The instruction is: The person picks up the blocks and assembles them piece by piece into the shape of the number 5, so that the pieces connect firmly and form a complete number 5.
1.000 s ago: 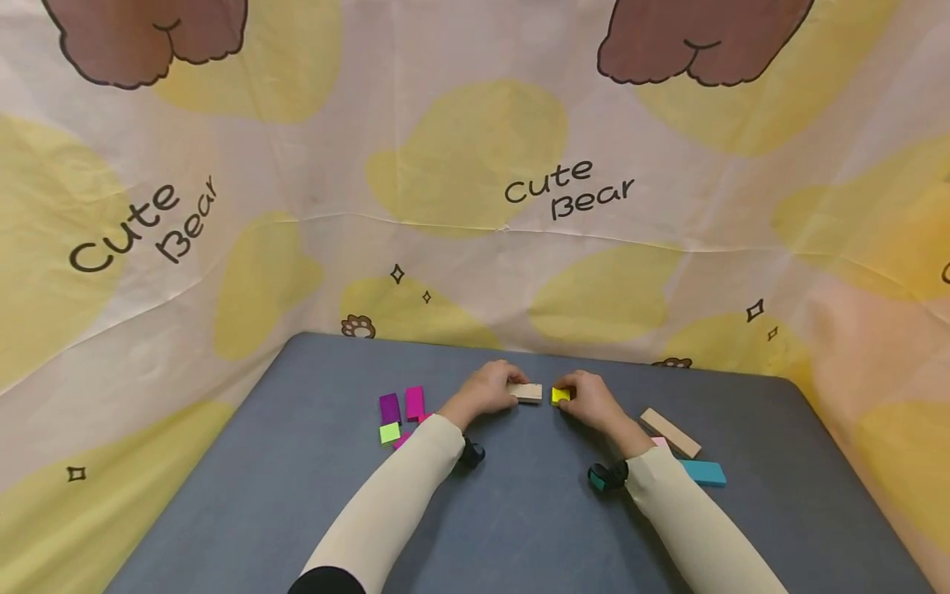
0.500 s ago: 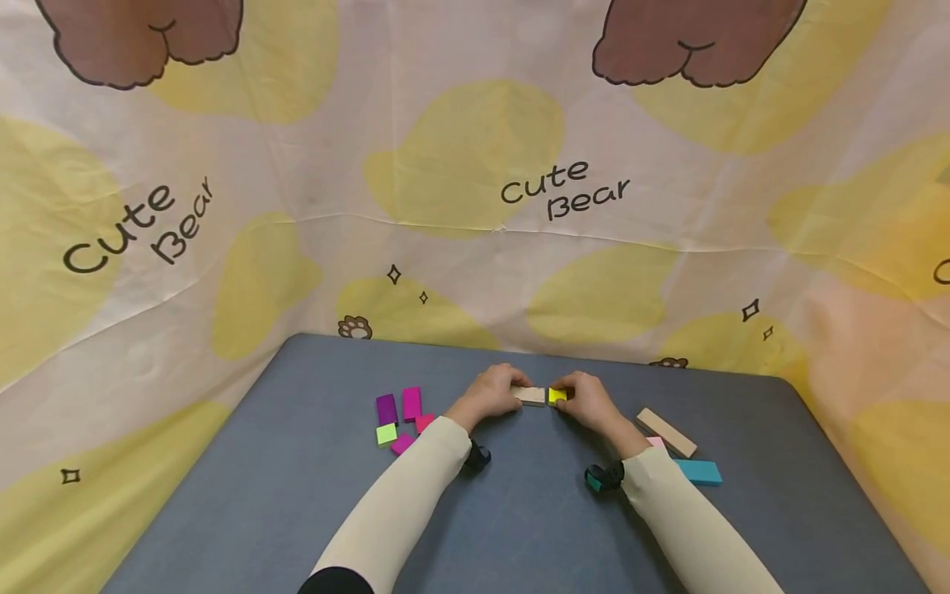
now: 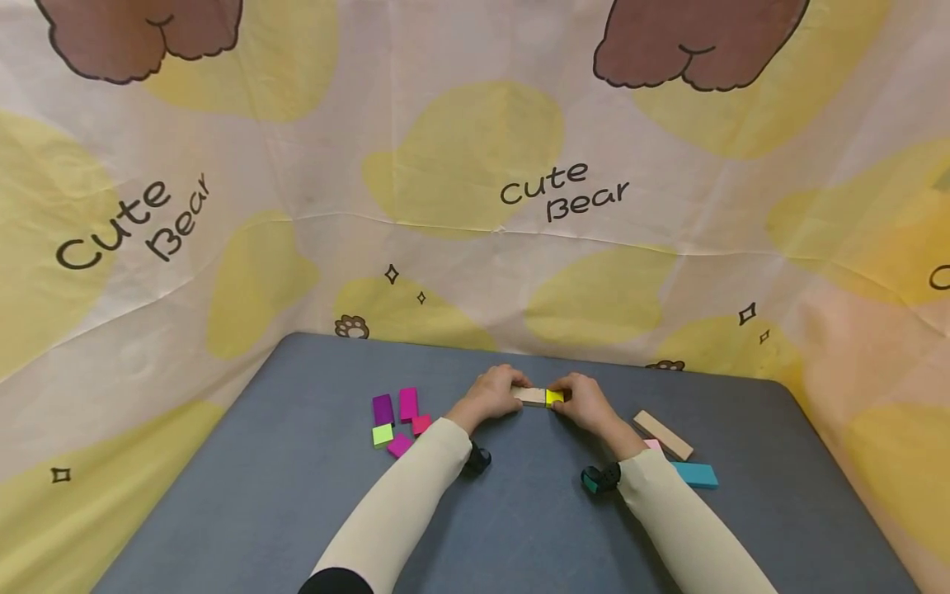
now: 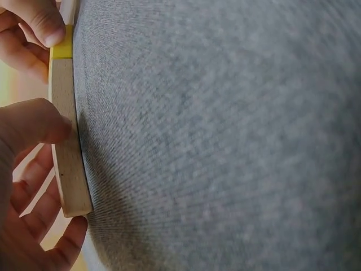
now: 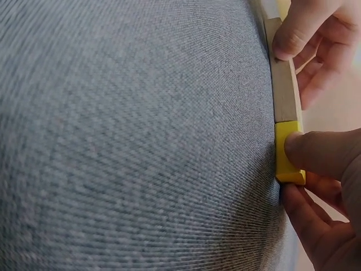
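Observation:
My left hand (image 3: 490, 393) grips a plain wooden block (image 4: 70, 169), its thumb on the near face and its fingers behind. In the right wrist view a short yellow block (image 5: 286, 158) is pinched between the thumb and fingers of my right hand (image 3: 590, 404). The two blocks lie in line on the grey table, and the yellow one's end touches the wooden one's right end. Part of the wooden block is covered by my left hand in the head view.
Left of my arms lie a purple block (image 3: 383, 409), a magenta block (image 3: 409, 404), a lime green block (image 3: 382, 436) and several pinkish ones. To the right are another wooden block (image 3: 664, 435), a blue block (image 3: 696, 474) and a partly hidden pink block (image 3: 652, 444). A printed cloth hangs behind the table.
The gap between the wooden block and the yellow block has closed. My left hand moved slightly right with the wooden block, and my right hand brought the yellow block left against it.

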Action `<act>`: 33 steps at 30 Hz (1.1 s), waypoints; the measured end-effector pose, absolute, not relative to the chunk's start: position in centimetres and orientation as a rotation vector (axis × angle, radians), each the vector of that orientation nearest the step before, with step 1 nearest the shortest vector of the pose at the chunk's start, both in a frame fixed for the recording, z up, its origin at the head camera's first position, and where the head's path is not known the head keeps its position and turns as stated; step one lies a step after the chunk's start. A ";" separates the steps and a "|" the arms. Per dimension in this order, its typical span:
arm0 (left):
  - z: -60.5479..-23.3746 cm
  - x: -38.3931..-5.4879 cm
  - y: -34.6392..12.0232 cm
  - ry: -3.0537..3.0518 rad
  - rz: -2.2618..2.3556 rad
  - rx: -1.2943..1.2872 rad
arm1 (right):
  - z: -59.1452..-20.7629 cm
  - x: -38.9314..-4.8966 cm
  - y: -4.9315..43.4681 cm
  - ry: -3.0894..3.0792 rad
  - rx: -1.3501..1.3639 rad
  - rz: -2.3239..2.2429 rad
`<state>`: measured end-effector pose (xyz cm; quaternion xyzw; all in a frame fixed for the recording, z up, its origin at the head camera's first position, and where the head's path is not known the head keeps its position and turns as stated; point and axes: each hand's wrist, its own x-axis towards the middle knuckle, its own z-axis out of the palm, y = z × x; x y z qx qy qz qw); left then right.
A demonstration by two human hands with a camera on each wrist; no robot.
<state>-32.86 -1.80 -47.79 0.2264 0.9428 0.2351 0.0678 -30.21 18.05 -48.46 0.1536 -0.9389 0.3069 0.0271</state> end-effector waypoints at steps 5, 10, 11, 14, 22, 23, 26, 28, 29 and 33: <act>-47.8 -32.8 -1.7 2.836 0.716 0.687 | -48.5 -30.2 18.0 -2.914 0.461 0.942; -47.9 -32.9 -1.6 2.839 0.735 0.690 | -48.4 -30.3 18.0 -2.916 0.471 0.932; -47.9 -32.9 -1.6 2.841 0.736 0.693 | -48.4 -30.3 18.0 -2.915 0.475 0.935; -47.9 -32.9 -1.6 2.847 0.725 0.698 | -48.3 -30.2 18.0 -2.905 0.493 0.937; -47.5 -32.7 -1.4 2.869 0.666 0.694 | -48.3 -30.2 18.0 -2.914 0.498 0.924; -47.5 -32.6 -1.4 2.872 0.665 0.690 | -48.3 -30.2 18.0 -2.915 0.497 0.924; -47.5 -32.5 -1.3 2.883 0.661 0.678 | -48.1 -30.1 17.9 -2.913 0.508 0.919; -47.5 -32.5 -1.4 2.891 0.658 0.672 | -48.1 -30.1 17.8 -2.915 0.511 0.914; -47.5 -32.4 -1.4 2.896 0.652 0.672 | -48.1 -30.0 17.8 -2.918 0.508 0.912; -47.4 -32.3 -1.6 2.928 0.648 0.684 | -48.1 -30.0 17.7 -2.927 0.508 0.888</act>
